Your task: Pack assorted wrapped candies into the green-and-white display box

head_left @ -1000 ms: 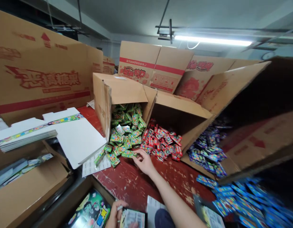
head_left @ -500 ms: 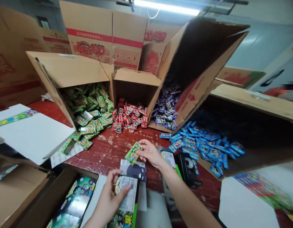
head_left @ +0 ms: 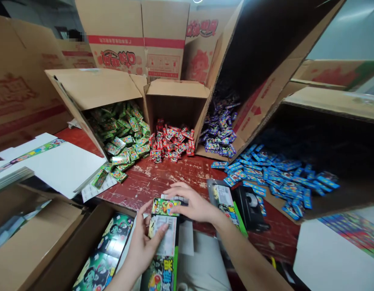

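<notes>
Left hand (head_left: 142, 245) clasps a black-green box (head_left: 161, 258) lettered "果" in yellow. Right hand (head_left: 196, 205) pinches a green packet (head_left: 163, 206).

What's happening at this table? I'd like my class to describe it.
A person is handling packets and a box. The left hand holds a printed box, thumb on its label. The right hand holds a small green packet at the box's upper end; whether it is partly inside is unclear. Beyond the hands, loose green, red, purple and blue packets lie in and before open cartons on a red table.
</notes>
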`<state>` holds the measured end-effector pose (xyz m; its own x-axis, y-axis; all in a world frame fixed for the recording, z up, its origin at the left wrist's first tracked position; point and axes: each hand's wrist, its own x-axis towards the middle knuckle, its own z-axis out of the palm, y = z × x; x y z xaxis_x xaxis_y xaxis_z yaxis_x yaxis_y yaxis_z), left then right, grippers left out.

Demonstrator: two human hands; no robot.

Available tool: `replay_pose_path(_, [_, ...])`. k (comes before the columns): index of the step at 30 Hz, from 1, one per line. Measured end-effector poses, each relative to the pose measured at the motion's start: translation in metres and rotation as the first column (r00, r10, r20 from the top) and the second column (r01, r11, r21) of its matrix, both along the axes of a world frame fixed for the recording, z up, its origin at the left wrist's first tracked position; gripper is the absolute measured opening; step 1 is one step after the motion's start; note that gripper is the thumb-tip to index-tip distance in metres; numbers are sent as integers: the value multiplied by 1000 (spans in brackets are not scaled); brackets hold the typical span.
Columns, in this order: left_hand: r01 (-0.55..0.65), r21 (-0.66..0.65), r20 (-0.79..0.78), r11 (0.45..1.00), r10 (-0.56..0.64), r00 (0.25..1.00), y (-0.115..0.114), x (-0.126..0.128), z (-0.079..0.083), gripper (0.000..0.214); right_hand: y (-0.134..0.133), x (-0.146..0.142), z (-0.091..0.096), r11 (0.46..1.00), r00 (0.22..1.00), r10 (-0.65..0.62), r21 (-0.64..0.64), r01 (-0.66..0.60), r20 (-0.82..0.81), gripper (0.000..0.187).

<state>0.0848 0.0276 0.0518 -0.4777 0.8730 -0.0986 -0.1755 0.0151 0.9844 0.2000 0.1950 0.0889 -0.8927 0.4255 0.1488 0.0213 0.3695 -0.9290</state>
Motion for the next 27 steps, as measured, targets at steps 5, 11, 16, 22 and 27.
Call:
replay_pose_path(5, [118,-25,4,993,-118,993,-4,-6,-1,62,-30,19,-32,872,991,-127,-481,91,-43,36])
replay_pose_path(11, [120,-16,-107,993,-121,987,-2,-9,4,37,-48,21,-37,795,982,-183,-595,118,-49,31])
replay_pose_path(16, [72,-25,-105,997,-74,992,-3,-6,3,34,-60,22,-39,742,964,-266,-645,185,-29,31])
replay_pose_path(22, [-150,-93,92,984,159,983,-10,11,-6,69,-81,15,-54,668,822,-567,-617,415,-60,37])
replay_pose_path(27, [-91,-57,-153,994,82,985,-5,2,-9,27,-94,3,-57,715,776,-624,-464,522,-89,23])
